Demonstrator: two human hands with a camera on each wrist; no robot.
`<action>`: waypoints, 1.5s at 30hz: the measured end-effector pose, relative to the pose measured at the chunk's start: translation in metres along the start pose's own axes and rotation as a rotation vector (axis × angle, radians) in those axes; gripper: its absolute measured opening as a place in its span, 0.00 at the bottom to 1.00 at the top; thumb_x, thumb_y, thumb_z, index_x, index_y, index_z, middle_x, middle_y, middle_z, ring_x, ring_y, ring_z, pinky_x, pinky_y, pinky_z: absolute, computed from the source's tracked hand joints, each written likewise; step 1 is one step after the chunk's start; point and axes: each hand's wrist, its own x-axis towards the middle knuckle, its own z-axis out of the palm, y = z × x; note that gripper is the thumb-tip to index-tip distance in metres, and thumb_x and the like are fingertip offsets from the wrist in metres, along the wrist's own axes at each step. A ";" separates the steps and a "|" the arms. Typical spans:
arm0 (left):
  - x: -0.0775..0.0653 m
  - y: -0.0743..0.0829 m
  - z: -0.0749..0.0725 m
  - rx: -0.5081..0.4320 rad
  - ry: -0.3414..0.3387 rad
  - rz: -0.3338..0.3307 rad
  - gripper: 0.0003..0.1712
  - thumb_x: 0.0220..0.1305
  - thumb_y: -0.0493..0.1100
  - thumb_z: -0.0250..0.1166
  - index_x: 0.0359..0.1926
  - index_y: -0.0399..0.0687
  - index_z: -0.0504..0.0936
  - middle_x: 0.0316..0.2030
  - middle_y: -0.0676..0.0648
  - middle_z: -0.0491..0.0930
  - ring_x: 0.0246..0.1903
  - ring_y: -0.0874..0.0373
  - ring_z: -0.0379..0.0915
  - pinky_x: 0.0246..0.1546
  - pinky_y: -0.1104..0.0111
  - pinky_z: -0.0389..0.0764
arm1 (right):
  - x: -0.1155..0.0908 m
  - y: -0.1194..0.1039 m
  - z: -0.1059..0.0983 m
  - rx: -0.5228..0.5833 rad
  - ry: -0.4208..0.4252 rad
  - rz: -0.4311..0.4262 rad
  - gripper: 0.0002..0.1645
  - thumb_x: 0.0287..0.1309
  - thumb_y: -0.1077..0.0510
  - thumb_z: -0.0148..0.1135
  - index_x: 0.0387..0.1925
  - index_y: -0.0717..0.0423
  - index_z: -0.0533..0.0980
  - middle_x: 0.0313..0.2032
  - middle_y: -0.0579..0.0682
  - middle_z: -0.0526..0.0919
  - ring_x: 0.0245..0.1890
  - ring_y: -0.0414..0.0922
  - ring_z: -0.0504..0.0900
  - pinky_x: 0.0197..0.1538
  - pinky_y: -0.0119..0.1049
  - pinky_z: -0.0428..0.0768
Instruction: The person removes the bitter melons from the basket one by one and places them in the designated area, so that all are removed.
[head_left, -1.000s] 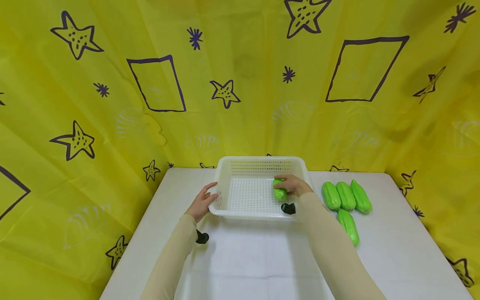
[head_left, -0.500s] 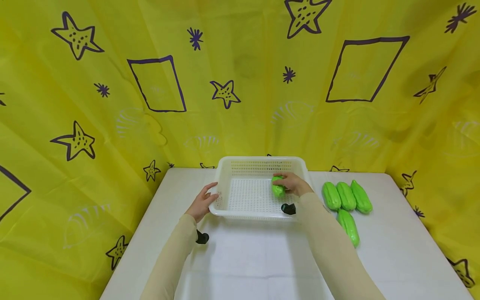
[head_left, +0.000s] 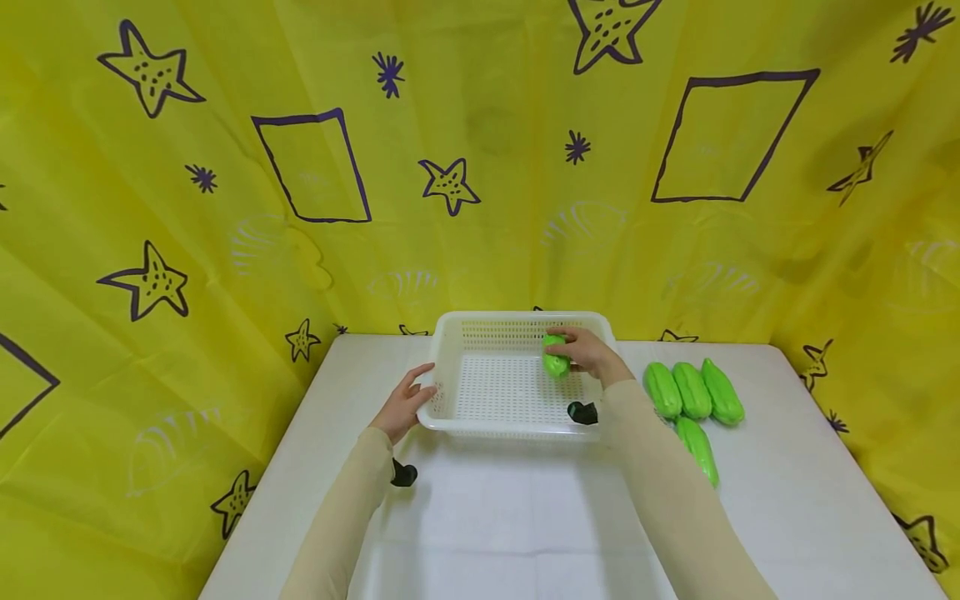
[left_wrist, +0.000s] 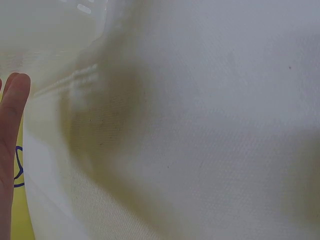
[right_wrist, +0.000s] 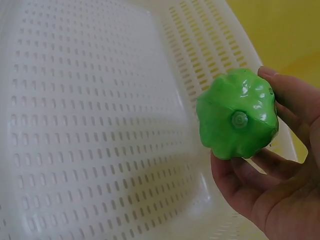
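Observation:
A white plastic basket (head_left: 487,428) with slotted walls stands at the back of the table. My left hand (head_left: 403,406) holds its left rim, thumb over the edge; in the left wrist view only part of that hand (left_wrist: 11,115) shows beside the basket's wall. My right hand (head_left: 588,353) grips a glossy green ribbed gourd (head_left: 557,358) over the right part of the basket. Seen end-on in the right wrist view, the gourd (right_wrist: 235,117) has a lobed outline and a round stub at its centre, with thumb and fingers on opposite sides.
Right of the basket, three similar green gourds (head_left: 692,392) lie side by side, and another gourd (head_left: 697,448) lies nearer, partly behind the right sleeve. A yellow patterned curtain (head_left: 495,250) surrounds the white table (head_left: 480,517) at the back and sides.
My right hand has moved slightly away from me, toward the basket's back wall, carrying the gourd. The left hand and the basket stay where they were.

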 end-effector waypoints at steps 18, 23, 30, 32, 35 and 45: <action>0.003 -0.002 -0.001 0.009 0.005 -0.010 0.31 0.69 0.49 0.61 0.70 0.69 0.63 0.65 0.38 0.68 0.51 0.46 0.75 0.44 0.58 0.81 | -0.013 -0.021 -0.005 0.028 0.064 -0.106 0.32 0.66 0.56 0.61 0.68 0.59 0.64 0.69 0.65 0.58 0.44 0.49 0.77 0.43 0.37 0.80; 0.002 0.000 -0.001 0.015 -0.002 -0.015 0.31 0.69 0.50 0.61 0.70 0.69 0.63 0.65 0.39 0.67 0.53 0.46 0.74 0.46 0.57 0.81 | -0.026 -0.030 -0.008 0.031 0.082 -0.149 0.32 0.67 0.56 0.61 0.69 0.59 0.64 0.70 0.64 0.57 0.45 0.49 0.78 0.44 0.38 0.81; 0.000 0.003 0.001 0.019 0.003 -0.027 0.31 0.69 0.51 0.62 0.70 0.71 0.63 0.66 0.39 0.67 0.54 0.46 0.74 0.48 0.56 0.80 | -0.046 -0.033 -0.013 0.027 0.112 -0.212 0.33 0.66 0.56 0.61 0.68 0.61 0.64 0.69 0.64 0.59 0.48 0.52 0.77 0.44 0.36 0.81; 0.000 0.003 0.001 0.016 0.005 -0.018 0.31 0.69 0.50 0.61 0.70 0.69 0.62 0.65 0.38 0.67 0.53 0.46 0.74 0.47 0.57 0.80 | -0.052 -0.032 -0.015 0.016 0.126 -0.227 0.33 0.66 0.55 0.62 0.68 0.61 0.64 0.69 0.64 0.59 0.51 0.55 0.76 0.44 0.36 0.80; -0.001 0.002 0.001 0.012 0.006 -0.013 0.31 0.70 0.49 0.61 0.71 0.68 0.62 0.64 0.38 0.68 0.51 0.47 0.75 0.45 0.58 0.81 | -0.062 -0.030 -0.017 -0.003 0.141 -0.241 0.34 0.65 0.55 0.62 0.68 0.60 0.64 0.68 0.63 0.60 0.55 0.59 0.75 0.44 0.35 0.80; 0.002 -0.002 -0.001 0.002 0.002 -0.032 0.31 0.68 0.51 0.62 0.69 0.71 0.64 0.65 0.39 0.68 0.51 0.47 0.75 0.44 0.59 0.81 | -0.105 -0.013 -0.033 -0.100 0.198 -0.228 0.38 0.63 0.48 0.64 0.70 0.56 0.63 0.69 0.61 0.62 0.60 0.63 0.72 0.49 0.43 0.76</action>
